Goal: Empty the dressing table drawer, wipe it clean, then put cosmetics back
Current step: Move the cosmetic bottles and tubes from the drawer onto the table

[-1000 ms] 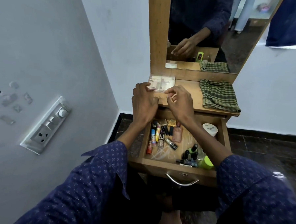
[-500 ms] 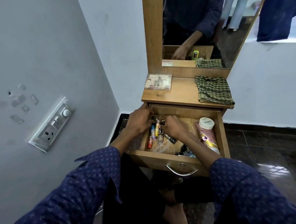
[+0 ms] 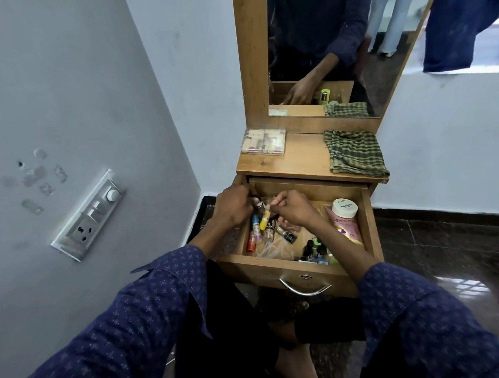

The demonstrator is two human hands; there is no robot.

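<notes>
The wooden drawer [image 3: 267, 272] of the dressing table stands pulled open. Both my hands are inside it at the back left. My left hand [image 3: 233, 205] grips a small dark tube [image 3: 258, 204]. My right hand [image 3: 295, 208] has its fingers curled and pinches a small cosmetic that I cannot make out. Below the hands lie several small coloured tubes and vials [image 3: 258, 227]. Dark nail polish bottles [image 3: 314, 247] stand near the drawer's front. A pink tube [image 3: 346, 225] and a white jar [image 3: 345, 207] lie at the right side.
On the tabletop [image 3: 305, 157] sit a clear plastic box [image 3: 264, 141] of cosmetics at the left and a folded green checked cloth [image 3: 355, 152] at the right. A mirror [image 3: 330, 48] rises behind. A switch panel [image 3: 89, 215] is on the left wall.
Both hands left the clear box on the tabletop and dropped into the drawer, where they now close on small items at the back left.
</notes>
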